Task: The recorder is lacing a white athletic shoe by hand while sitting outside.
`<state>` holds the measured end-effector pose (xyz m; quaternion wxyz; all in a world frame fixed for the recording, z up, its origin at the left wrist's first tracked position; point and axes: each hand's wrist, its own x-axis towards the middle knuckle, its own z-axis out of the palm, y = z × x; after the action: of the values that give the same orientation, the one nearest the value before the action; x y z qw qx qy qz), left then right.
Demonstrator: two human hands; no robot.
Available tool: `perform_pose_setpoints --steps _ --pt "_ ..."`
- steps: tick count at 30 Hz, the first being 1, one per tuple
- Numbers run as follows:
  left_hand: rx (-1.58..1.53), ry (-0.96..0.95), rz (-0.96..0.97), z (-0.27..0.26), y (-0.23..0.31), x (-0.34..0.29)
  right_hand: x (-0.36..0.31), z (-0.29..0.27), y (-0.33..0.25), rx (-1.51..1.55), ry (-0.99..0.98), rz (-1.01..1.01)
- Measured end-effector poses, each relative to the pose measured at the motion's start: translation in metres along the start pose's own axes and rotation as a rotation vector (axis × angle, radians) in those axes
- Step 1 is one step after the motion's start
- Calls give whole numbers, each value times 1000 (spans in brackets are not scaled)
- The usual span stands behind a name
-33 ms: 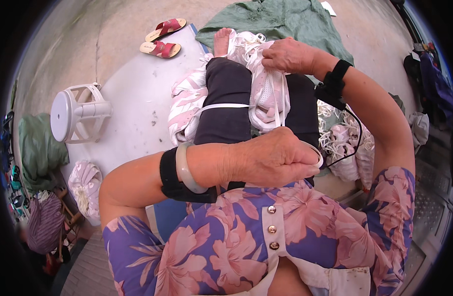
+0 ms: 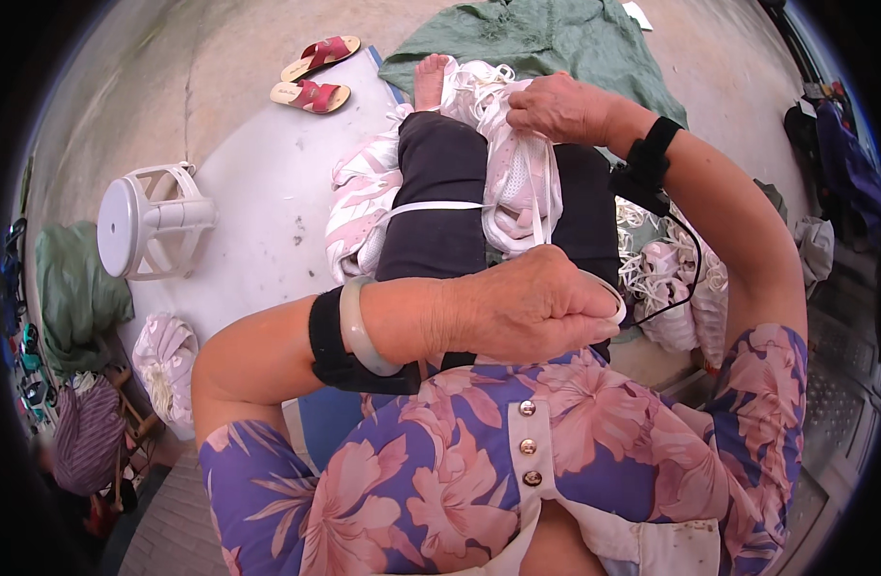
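Closed in a fist, my left hand (image 2: 527,302) grips a white shoelace (image 2: 608,293), which loops out past the thumb. The lace rises toward a pink and white shoe upper (image 2: 517,206) lying across my dark-trousered lap. At the far end of that upper, my right hand (image 2: 560,108) is bent with its fingers pinched on it; what exactly the fingertips hold is hidden. To the left, several stacked pink and white uppers (image 2: 359,216) lean beside my leg. A second white lace (image 2: 436,205) runs from them across my thigh to the upper on my lap.
More laced uppers (image 2: 671,283) are piled right of my legs. A white plastic stool (image 2: 157,221) lies on its side at left, near a bundle of uppers (image 2: 165,365). Red sandals (image 2: 316,94) and a green cloth (image 2: 556,43) are on the floor ahead.
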<state>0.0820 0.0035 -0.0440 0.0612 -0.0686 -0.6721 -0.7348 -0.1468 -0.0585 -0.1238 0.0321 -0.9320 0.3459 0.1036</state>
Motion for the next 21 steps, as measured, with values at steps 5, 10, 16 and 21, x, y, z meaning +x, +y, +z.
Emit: perform_pose_setpoints --steps 5,10,16,21 --pt "39 50 53 4 -9 3 0 12 -9 140 14 335" --pt "-143 -35 6 11 7 5 -3 13 -9 296 162 301" --pt "-185 -138 57 20 14 7 6 5 -15 295 69 372" --pt "-107 -179 48 21 20 7 -1 -1 -20 362 103 472"
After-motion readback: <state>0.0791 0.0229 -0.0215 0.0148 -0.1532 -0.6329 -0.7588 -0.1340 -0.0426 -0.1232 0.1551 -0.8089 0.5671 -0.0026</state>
